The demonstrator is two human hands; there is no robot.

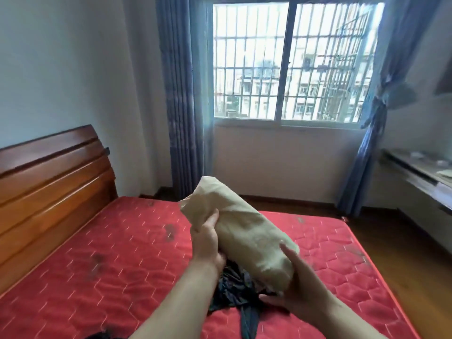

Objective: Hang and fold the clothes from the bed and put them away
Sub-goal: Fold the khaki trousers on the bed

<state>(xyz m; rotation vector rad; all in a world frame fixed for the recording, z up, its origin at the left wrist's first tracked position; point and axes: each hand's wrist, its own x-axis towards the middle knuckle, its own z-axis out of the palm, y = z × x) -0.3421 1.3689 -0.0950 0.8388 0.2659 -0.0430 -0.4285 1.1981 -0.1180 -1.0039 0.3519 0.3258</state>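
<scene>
So the person's got the beige folded garment (241, 234) up off the bed, held in the air over the red mattress (122, 253), basically a tight roll or bundle at this point. Left hand (206, 241) has its fingers curled round the upper-left part of it, thumb on top. Right hand (297, 287) cups the lower end from underneath, fingers wrapped around the bottom edge. Both have a proper hold on the fabric, nothing loose.

My guess is the folding's done on this one and it's about to get carried off and put away. To do that well I'd keep both hands where they are so the bundle doesn't unroll (soft cloth like that flops open the second you let one end go). Keeping it level and supporting it from below looks like the safe bet.

There's a crumpled dark garment (234, 287) lying on the mattress right under the bundle, not folded yet, so plenty left to do. Wooden headboard (49, 182) off to the left, window (291, 62) with blue curtains (181, 94) ahead.
</scene>
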